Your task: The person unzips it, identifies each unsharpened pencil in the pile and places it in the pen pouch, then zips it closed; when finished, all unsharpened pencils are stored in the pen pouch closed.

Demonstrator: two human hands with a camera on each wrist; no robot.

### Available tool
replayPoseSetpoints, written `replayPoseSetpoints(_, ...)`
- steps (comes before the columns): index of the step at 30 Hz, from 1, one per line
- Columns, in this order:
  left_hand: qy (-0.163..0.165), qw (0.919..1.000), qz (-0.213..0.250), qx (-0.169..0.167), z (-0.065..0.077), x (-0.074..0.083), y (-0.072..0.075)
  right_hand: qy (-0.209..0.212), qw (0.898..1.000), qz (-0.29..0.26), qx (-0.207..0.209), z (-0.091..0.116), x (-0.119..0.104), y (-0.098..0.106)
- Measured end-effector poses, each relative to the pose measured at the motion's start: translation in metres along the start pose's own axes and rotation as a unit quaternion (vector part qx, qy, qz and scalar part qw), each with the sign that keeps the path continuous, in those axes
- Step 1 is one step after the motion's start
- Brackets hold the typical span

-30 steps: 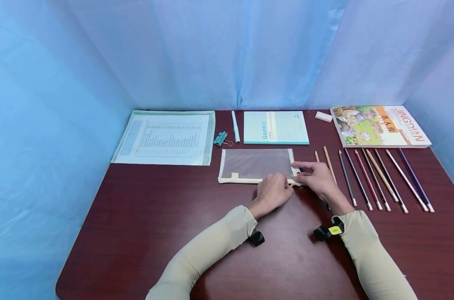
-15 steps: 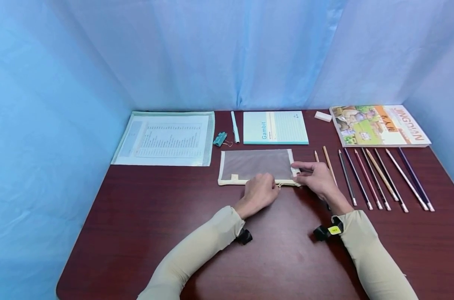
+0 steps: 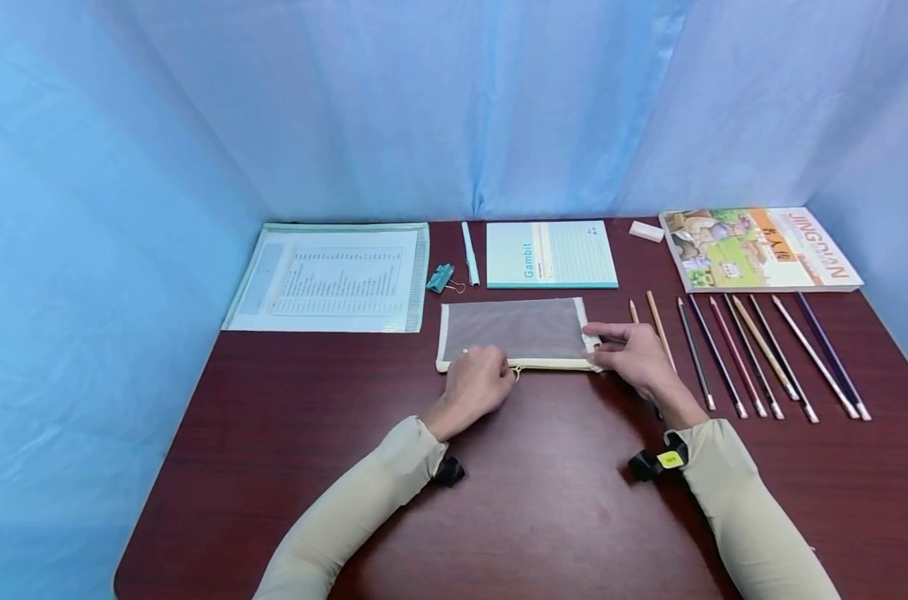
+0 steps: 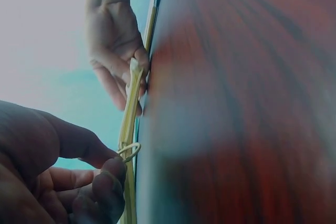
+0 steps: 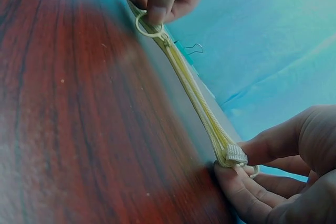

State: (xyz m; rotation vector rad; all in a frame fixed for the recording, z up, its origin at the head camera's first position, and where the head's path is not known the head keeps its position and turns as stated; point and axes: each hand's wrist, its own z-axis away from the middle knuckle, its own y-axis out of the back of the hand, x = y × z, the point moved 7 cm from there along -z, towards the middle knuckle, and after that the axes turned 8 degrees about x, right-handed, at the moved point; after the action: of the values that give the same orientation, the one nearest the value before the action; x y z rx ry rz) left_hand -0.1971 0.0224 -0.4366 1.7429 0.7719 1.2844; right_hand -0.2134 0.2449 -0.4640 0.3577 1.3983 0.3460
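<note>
**Left hand (image 3: 478,385) pinches a pull ring (image 5: 148,35), right hand (image 3: 641,358) grips the pouch (image 3: 509,327) by its end**

The left thumb and fingers close on the cord-thin, pale yellow ring of the zipper (image 5: 190,87). The right thumb and fingers hold the zipper's other end, at the woven fabric tab (image 5: 236,154). That one pouch, a rectangle of sheer grey mesh with white sides, lies on the near side of the notebook (image 3: 552,255), just beside it. Its long axis runs left to right, along the notebook's near edge, and the ribbed zipper edge faces the person.

Ten slim wooden pencils (image 3: 765,347) lie to the right of the notebook and nearer the person: eight in a slanting row, two partly behind the right hand. All ten aim their tips away from the person.

Just left of the notebook are one slender pen (image 3: 471,254) and one teal binder clip (image 3: 440,277) with wire handles; farther left, one clear folder (image 3: 333,275) with a printed sheet. To its right come one white block eraser (image 3: 646,232) and one glossy picture book (image 3: 757,250). Under the notebook spreads glossy red-brown wood-grain tabletop (image 3: 559,508); behind it hangs folded blue curtain (image 3: 393,108).
</note>
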Motion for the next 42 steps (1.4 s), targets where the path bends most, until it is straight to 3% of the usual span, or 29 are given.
replayPoseSetpoints(16, 0.046, 0.9988, -0.013, -0.002, 0.005, -0.046, 0.023, -0.001, 1.0, 0.001, 0.004, 0.0, 0.001, 0.003)
replayPoseSetpoints(26, 0.08, 0.9963, -0.027, 0.02, 0.015, -0.081, 0.045, -0.006, 1.0, 0.019, 0.009, -0.001, 0.003, 0.005)
replayPoseSetpoints(36, 0.062, 0.998, -0.009, 0.01, 0.017, -0.092, 0.055, -0.009, 1.0, 0.022, 0.01, -0.001, 0.001, 0.005)
replayPoseSetpoints(42, 0.074, 0.9972, -0.005, 0.012, 0.013, -0.104, 0.057, -0.003, 1.0, 0.016, 0.019, -0.002, -0.001, 0.005)
